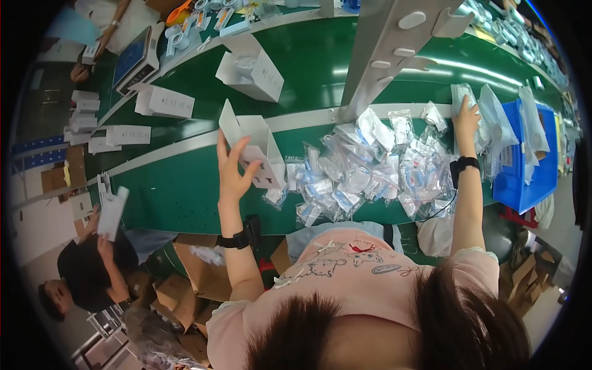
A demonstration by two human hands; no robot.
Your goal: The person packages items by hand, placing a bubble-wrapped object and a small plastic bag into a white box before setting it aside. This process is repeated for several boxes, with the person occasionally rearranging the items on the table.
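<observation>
My left hand (235,166) grips a white cardboard box (269,175) with its flap up, thumb on one side and fingers on the other. To the right, my right hand (466,123) has its fingers round a clear bubble-wrap pouch (460,94) at the metal strip along the bench. Between my hands lies a pile of small clear plastic bags (364,179) with white and light-blue contents. Beyond my left hand stands another open white box (262,80) with something clear and wrapped inside.
More bubble-wrap pouches (493,123) lean by a blue bin (535,185) at the right. A metal post (376,61) rises from the bench. White boxes (165,102) lie at the left, near a scale-like device (137,60). A person (86,265) at the left handles a white carton.
</observation>
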